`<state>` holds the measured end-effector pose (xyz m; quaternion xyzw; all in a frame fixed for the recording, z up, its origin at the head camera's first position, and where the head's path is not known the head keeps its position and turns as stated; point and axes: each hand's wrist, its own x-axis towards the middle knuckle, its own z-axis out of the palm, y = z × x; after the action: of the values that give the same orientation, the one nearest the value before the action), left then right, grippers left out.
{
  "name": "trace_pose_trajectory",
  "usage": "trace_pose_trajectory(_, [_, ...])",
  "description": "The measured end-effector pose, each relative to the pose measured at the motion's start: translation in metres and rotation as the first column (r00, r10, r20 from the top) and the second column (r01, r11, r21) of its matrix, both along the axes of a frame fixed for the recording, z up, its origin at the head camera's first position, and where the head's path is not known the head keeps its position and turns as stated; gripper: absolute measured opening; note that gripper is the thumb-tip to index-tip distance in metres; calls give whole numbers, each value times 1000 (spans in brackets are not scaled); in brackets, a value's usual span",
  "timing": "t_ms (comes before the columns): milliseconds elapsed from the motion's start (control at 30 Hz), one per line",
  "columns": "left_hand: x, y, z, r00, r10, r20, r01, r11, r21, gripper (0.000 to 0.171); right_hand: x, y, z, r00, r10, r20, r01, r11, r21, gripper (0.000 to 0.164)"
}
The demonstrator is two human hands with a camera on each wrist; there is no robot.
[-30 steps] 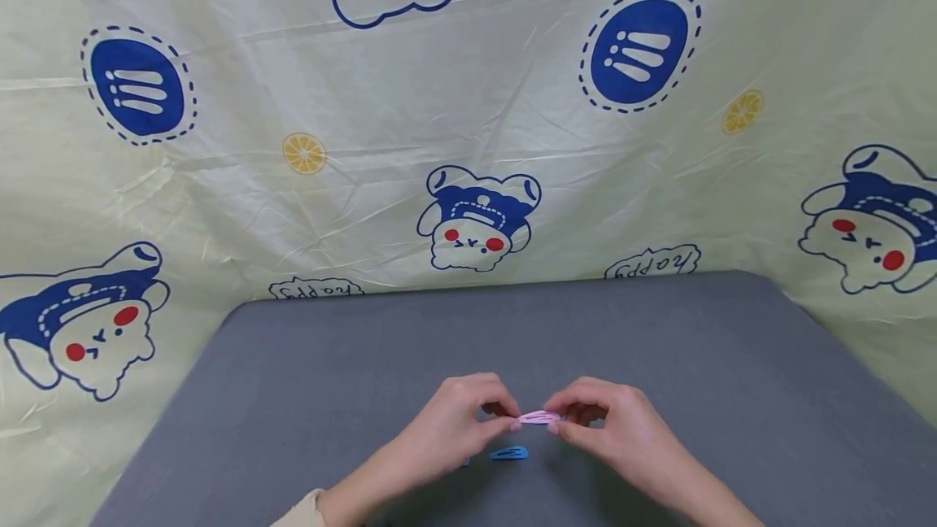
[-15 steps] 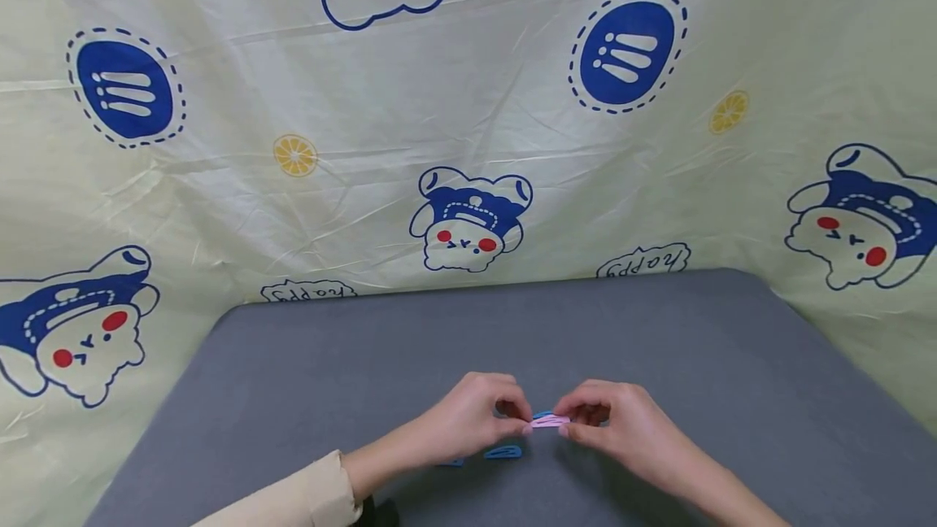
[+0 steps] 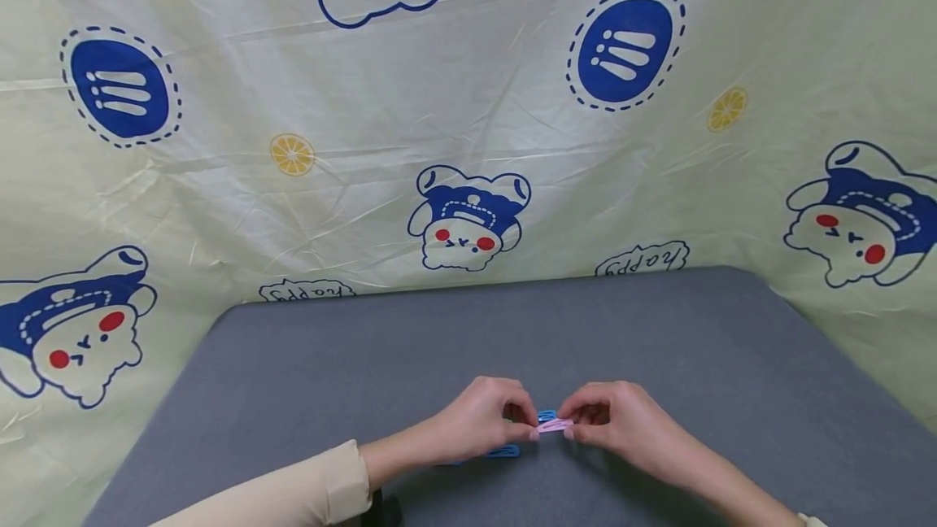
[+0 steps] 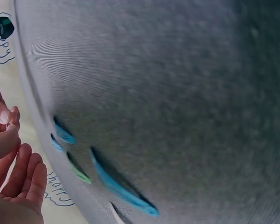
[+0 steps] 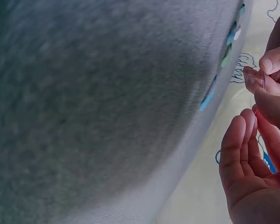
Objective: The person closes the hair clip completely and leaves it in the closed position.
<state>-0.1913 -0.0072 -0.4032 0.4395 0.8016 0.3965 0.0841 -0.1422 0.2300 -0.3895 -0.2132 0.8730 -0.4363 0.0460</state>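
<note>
Between my two hands a pink snap hair clip (image 3: 555, 425) is held just above the table in the head view. My left hand (image 3: 486, 413) pinches its left end with thumb and fingertips. On the other end, the thumb and fingertips of my right hand (image 3: 625, 417) pinch it too. Just behind the pink clip a blue hair clip (image 3: 547, 414) shows. Another blue hair clip (image 3: 503, 451) lies nearer me, partly hidden under the left hand. The left wrist view shows a green hair clip (image 4: 78, 172) and a whitish hair clip (image 4: 115, 214) among the blue ones.
A grey table (image 3: 351, 348) with rounded far corners spreads under the hands. Behind and beside it hangs a pale printed sheet (image 3: 351, 210) with bears and orange slices. A dark object (image 3: 384, 509), too little seen to name, is near the left sleeve.
Both hands have shifted slightly right and toward me, with the pink hair clip still between them. More of the blue hair clip behind it shows now. The head view has turned a little.
</note>
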Motion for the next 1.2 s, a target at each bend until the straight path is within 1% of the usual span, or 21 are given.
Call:
trace_pose_trajectory(100, [-2, 2, -4, 1000, -5, -9, 5, 1000, -19, 6, -3, 1, -3, 1000, 14, 0, -14, 1000, 1, 9])
trace_pose_trajectory(300, [-6, 4, -7, 998, -6, -64, 2, 998, -61, 8, -8, 3, -10, 999, 40, -4, -39, 999, 10, 10])
trace_pose_trajectory(400, [-9, 5, -8, 998, -16, -62, 11, 997, -71, 8, -11, 4, -12, 999, 48, 14, -48, 999, 11, 9])
trace_pose_trajectory(567, [-14, 6, -12, 999, -21, -38, 18, 996, -90, 8, -17, 4, -15, 995, 54, 82, -57, 998, 29, 8])
trace_pose_trajectory(667, [-15, 6, -15, 999, -22, -28, 20, 995, -101, 8, -20, 5, -17, 993, 59, 104, -64, 997, 44, 8])
trace_pose_trajectory(900, [-16, 8, -16, 998, -26, -55, 19, 992, -122, 9, -25, 3, -18, 990, 95, 107, -100, 994, 46, 7])
trace_pose_trajectory(1067, [-15, 9, -16, 997, -44, -59, 36, 990, -138, 9, -24, 3, -19, 990, 108, 91, -113, 992, 56, 8])
trace_pose_trajectory(1200, [-14, 10, -16, 997, -41, -58, 32, 988, -149, 9, -24, 4, -22, 990, 118, 78, -123, 991, 59, 9])
